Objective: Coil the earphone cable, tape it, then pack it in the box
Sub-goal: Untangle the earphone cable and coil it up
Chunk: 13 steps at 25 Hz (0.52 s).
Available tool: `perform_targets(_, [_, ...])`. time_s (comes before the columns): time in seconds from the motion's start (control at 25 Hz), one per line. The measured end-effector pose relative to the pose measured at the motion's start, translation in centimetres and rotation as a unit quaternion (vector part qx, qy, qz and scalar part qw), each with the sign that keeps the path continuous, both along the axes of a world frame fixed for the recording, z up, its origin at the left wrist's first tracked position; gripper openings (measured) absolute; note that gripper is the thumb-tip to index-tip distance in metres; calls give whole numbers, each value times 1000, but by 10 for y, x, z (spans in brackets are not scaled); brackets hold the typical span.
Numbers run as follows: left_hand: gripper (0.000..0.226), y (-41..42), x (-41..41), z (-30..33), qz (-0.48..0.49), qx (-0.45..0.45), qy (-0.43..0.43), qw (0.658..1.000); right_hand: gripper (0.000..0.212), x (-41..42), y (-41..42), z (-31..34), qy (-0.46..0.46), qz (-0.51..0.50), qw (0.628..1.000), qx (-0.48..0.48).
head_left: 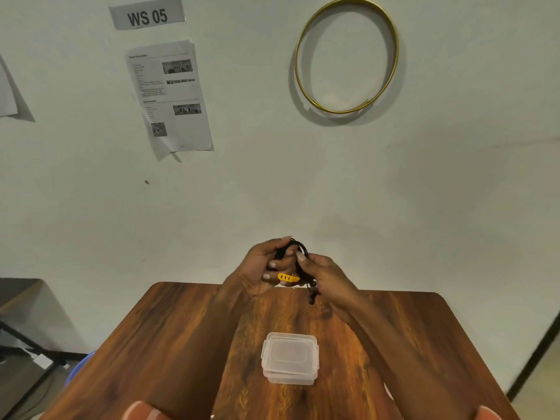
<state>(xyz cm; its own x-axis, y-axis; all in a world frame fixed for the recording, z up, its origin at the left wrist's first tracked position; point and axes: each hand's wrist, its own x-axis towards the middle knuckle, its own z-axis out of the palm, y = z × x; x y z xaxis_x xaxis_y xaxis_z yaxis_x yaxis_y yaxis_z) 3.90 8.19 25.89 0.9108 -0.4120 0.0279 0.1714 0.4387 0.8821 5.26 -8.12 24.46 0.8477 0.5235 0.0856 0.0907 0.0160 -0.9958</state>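
A pale wall carrying a "WS 05" sign (147,14), a printed sheet (169,97) and a hanging brass-coloured hoop (347,54) is backing a wooden table (169,344), where a person is working above the far edge. Both hands are raised there, close together and touching around a small bundle of black earphone cable (295,250). The left hand (262,269) is curling its fingers around the loops from the left, while the right hand (325,272) is pinching the bundle from the right with thumb and forefinger. A yellow strap (288,277) is sitting across the lower part of the coil, between the two hands; whether it is already fastened cannot be told. A short tail of cable with the plug end (312,294) is hanging below the right hand, just over the far edge of the table. The clear plastic box (289,357), lid closed, is resting near the middle of the surface, toward the near edge and well apart from the hands. The cable is likely light, soft and springy, so the loops are apt to spread if released; holding across the gathered strands where the strap crosses them looks the safest grip, not the dangling tail.
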Motion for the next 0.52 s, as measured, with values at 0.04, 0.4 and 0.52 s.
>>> perform_targets(0.04, [34,4,1,-3,28,29,-7,999,35,0,-1,0,-13,-11,999,-37])
perform_targets(0.4, [41,-25,-8,-99,340,350,13,873,36,-17,-10,-90,375,-48,915,143])
perform_targets(0.52, [34,-37,-26,-163,303,402,63,862,30,-25,-8,-150,423,-134,895,33])
